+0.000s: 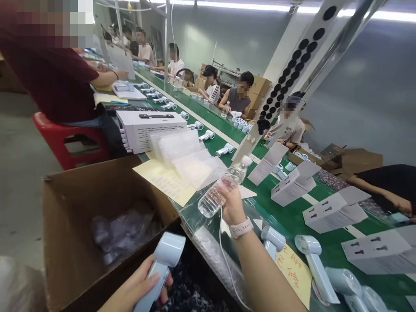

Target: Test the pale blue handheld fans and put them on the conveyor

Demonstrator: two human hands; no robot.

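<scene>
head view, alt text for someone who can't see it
A person's left hand holds a pale blue device; the right hand grips a clear plastic bottle. White boxes line a green belt, with coworkers alongside and an open cardboard box at left.

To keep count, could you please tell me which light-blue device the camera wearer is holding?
The light-blue device gripped in the left hand; the other devices nearby lie on the table.

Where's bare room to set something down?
Green conveyor belt shows bare between the white rectangular boxes and pale-blue plastic handheld devices. It's crowded around the yellow paper sheet and translucent plastic bags, near the clear plastic bottle.
</scene>
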